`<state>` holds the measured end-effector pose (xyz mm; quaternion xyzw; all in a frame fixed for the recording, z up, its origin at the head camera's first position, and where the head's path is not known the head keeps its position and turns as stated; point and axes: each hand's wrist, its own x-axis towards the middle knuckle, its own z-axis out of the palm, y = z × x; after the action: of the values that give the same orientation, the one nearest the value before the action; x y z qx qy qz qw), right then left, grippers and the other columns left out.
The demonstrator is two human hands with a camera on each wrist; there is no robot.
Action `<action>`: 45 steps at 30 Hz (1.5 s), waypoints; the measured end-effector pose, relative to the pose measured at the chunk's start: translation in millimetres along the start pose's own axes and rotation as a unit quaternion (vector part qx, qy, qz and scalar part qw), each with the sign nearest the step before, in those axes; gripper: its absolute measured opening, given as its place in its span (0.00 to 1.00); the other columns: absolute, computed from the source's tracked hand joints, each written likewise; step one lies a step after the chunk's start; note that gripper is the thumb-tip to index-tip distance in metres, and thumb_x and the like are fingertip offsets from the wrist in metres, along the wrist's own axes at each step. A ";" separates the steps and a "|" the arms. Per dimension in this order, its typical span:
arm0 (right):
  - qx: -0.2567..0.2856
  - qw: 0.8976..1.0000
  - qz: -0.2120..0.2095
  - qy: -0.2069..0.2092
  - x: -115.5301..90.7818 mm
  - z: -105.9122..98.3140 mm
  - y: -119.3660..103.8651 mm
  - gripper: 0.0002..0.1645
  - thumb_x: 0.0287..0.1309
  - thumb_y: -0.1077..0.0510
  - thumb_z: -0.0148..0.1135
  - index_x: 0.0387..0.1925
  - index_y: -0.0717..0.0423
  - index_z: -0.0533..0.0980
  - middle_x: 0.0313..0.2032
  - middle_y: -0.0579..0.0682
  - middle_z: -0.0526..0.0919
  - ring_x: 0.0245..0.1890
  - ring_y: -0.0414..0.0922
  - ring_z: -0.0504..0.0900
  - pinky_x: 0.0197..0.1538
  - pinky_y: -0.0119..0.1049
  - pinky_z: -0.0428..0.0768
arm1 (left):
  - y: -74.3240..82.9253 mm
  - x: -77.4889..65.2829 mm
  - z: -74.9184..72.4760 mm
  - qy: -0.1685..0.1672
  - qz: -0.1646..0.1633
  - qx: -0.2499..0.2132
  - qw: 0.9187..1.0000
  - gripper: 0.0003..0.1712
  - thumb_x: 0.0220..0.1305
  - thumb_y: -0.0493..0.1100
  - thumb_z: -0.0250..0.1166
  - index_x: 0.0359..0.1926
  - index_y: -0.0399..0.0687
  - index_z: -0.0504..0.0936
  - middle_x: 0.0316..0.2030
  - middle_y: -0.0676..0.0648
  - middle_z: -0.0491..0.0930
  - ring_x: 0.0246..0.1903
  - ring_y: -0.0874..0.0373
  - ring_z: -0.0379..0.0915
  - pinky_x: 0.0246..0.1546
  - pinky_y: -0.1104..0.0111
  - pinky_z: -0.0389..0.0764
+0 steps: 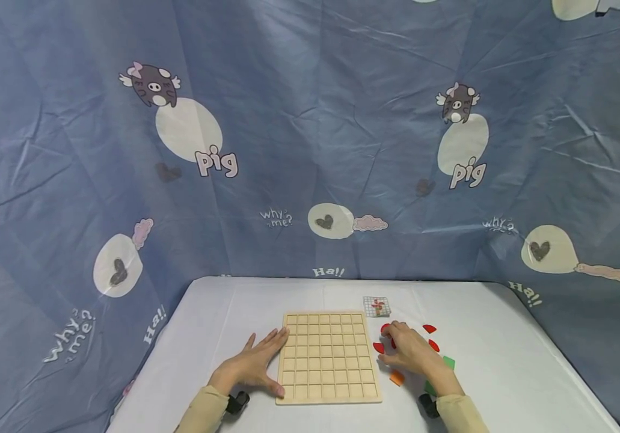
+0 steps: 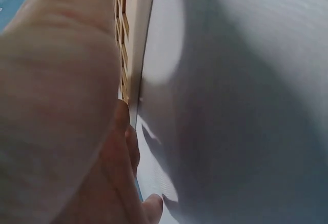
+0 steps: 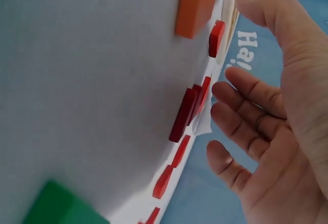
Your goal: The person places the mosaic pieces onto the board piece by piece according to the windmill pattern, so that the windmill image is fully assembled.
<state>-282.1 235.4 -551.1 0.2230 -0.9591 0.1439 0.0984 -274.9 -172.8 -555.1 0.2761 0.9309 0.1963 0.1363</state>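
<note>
A square wooden board [image 1: 328,359] with a grid of shallow cells lies flat on the white table. Along its left edge, my left hand [image 1: 255,362] rests with thumb and fingers spread, touching the frame. To the board's right, my right hand [image 1: 412,349] is over several small red pieces, partly hiding them. In the right wrist view its fingers [image 3: 246,126] are loosely bent and hold nothing, beside a dark red block [image 3: 183,115]. One red piece [image 1: 378,347] lies near the thumb, and an orange block [image 1: 397,377] sits below the hand.
A small stack of cards [image 1: 377,307] with a printed grid picture lies past the board's upper right corner. Two red pieces, one a rounded wedge [image 1: 429,328], lie beyond the right hand. Green blocks [image 1: 448,362] are by the right forearm. A blue patterned curtain [image 1: 288,150] surrounds the table.
</note>
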 end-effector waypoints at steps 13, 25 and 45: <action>0.030 0.998 0.032 -0.036 1.9 1.4 -1.4 0.19 0.39 0.52 0.72 0.35 0.50 0.76 0.30 0.38 0.71 0.32 0.36 0.67 0.35 0.30 0.73 | 2.5 -0.7 4.2 -0.007 0.000 0.004 1.000 0.77 0.32 0.75 0.71 0.76 0.47 0.43 0.77 0.46 0.40 0.76 0.47 0.37 0.71 0.37 0.33; 0.043 0.997 0.037 -0.059 4.7 3.2 -2.3 0.12 0.47 0.54 0.70 0.34 0.46 0.76 0.32 0.35 0.73 0.35 0.34 0.70 0.39 0.32 0.77 | 1.9 0.3 5.2 -0.006 -0.004 0.010 1.000 0.77 0.31 0.76 0.71 0.76 0.46 0.44 0.77 0.47 0.40 0.76 0.47 0.37 0.72 0.38 0.33; 0.087 0.993 0.034 -0.076 8.7 5.2 0.2 0.11 0.52 0.58 0.67 0.39 0.49 0.78 0.30 0.40 0.73 0.30 0.36 0.70 0.32 0.28 0.72 | 3.0 -1.6 1.4 -0.009 -0.002 0.024 1.000 0.77 0.32 0.76 0.71 0.76 0.45 0.45 0.77 0.45 0.41 0.76 0.44 0.38 0.71 0.37 0.34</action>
<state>-290.4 230.4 -553.8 0.2086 -0.9545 0.2130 0.0000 -271.7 -171.0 -554.8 0.2788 0.9347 0.1715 0.1384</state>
